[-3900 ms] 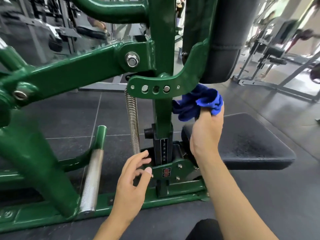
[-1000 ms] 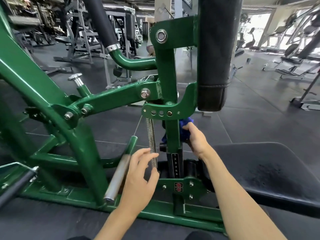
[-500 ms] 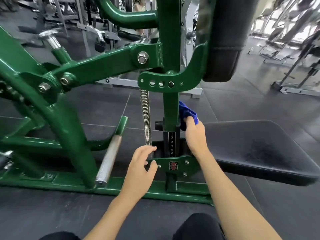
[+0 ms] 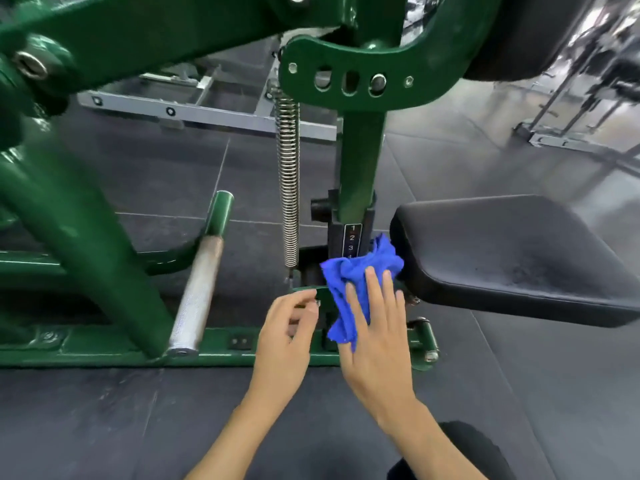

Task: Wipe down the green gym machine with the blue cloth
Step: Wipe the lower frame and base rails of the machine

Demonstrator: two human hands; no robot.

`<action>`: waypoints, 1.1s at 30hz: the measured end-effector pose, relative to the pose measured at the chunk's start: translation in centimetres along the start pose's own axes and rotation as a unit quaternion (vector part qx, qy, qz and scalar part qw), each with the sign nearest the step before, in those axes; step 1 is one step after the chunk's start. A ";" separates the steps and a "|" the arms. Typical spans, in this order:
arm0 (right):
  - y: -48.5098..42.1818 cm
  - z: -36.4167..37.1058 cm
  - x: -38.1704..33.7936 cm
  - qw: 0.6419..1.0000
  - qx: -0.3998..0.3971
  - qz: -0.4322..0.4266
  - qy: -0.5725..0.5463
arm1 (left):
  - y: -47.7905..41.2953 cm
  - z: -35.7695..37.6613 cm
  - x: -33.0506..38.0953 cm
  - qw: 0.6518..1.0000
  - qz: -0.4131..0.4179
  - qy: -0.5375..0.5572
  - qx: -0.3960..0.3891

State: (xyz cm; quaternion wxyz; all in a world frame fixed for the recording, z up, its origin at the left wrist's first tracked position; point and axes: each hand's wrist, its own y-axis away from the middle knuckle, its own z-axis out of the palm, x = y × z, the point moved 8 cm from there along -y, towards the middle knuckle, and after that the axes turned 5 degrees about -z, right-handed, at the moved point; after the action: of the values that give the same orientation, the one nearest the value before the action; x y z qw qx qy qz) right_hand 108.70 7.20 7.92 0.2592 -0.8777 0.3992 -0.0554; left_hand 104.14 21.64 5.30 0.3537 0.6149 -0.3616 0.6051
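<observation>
The green gym machine (image 4: pixel 362 157) fills the view, its upright post running down to a numbered black sleeve and a green base bracket. The blue cloth (image 4: pixel 356 271) lies bunched against that bracket at the foot of the post. My right hand (image 4: pixel 375 327) presses the cloth flat against the bracket with straight fingers. My left hand (image 4: pixel 287 330) hovers just left of the bracket, fingers loosely curled, holding nothing.
A black padded seat (image 4: pixel 512 251) juts out to the right of the post. A steel spring (image 4: pixel 289 181) hangs left of it, and a knurled metal peg (image 4: pixel 197 296) slants up from the green floor rail (image 4: pixel 104 348). Dark rubber floor lies in front.
My right hand has slid the cloth down from the post above the numbered sleeve to the base bracket. The view has tilted lower and closer. My left hand stays beside the bracket.
</observation>
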 end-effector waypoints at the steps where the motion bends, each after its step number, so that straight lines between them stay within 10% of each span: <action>1: 0.1 0.6 -0.9 0.999 -0.007 -0.027 0.038 | -0.2 0.6 -0.3 0.998 -0.036 0.037 -0.020; 8: 0.2 3.4 -3.6 0.982 -0.022 -0.116 0.144 | -0.4 -0.3 -2.6 0.981 -0.156 0.118 0.000; 14: 0.5 2.8 -5.2 0.989 -0.014 -0.149 -0.016 | -0.2 -0.7 -2.9 0.962 -0.185 0.197 -0.036; 19: 0.0 -0.4 -1.8 0.946 0.063 0.022 -0.317 | -0.6 -1.3 -2.9 0.952 -0.191 0.237 -0.019; 25: 0.9 0.7 0.9 0.748 0.027 0.270 -0.606 | 0.4 0.4 -4.9 0.928 -0.280 0.215 -0.118; 33: 2.0 0.9 3.8 0.760 0.064 0.401 -0.508 | -0.3 0.0 -5.7 0.892 -0.313 0.309 -0.107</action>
State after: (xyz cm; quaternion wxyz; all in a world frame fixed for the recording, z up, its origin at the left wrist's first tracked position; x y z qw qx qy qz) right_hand 110.16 3.71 5.73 0.4784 -0.5181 0.5197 0.4822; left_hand 104.34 21.88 -0.35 0.6823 0.4364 -0.0858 0.5803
